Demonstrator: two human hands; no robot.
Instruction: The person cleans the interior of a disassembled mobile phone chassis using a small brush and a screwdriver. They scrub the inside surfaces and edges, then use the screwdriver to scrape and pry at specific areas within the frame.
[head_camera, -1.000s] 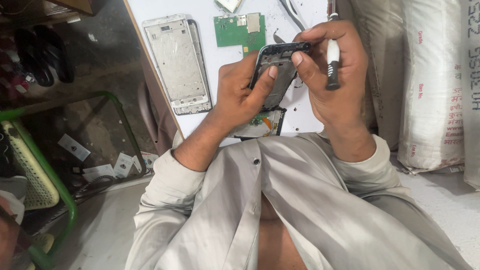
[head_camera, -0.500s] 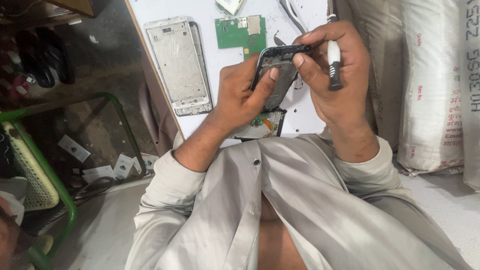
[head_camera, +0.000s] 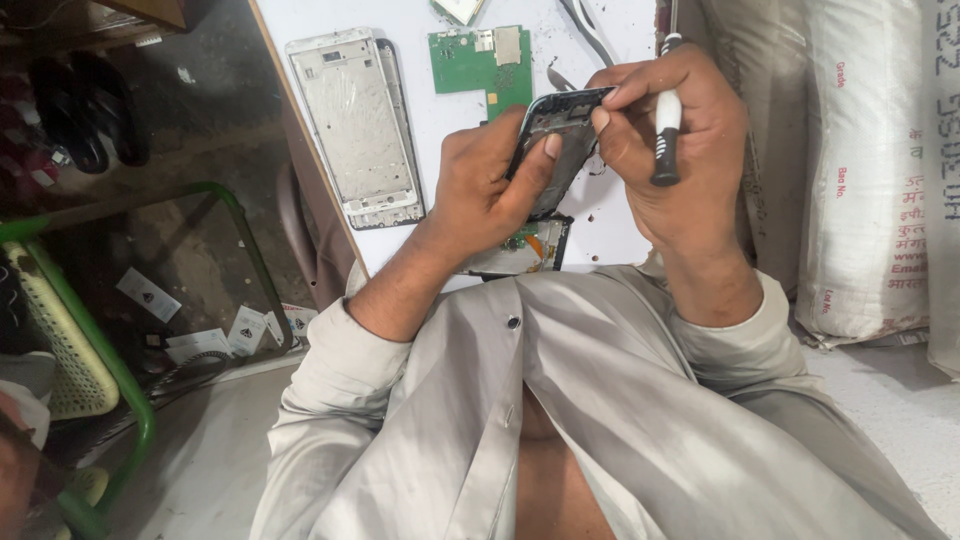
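Barely shifted: both hands (head_camera: 590, 160) on phone frame (head_camera: 555, 140)

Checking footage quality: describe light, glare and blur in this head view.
Head view: even, soft light; white table bright but not blown out; left hand, right hand and dark phone frame sharp; floor at left dim; frame edges slightly stretched.

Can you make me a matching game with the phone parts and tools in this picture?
Things:
1. circuit board
2. screwdriver
3. dark phone frame
4. white phone frame

Descriptions:
A. lying flat on the white table, left of the hands
B. green
C. tucked in the right hand
D. held up between both hands, left hand underneath

Pairs: 1-B, 2-C, 3-D, 4-A
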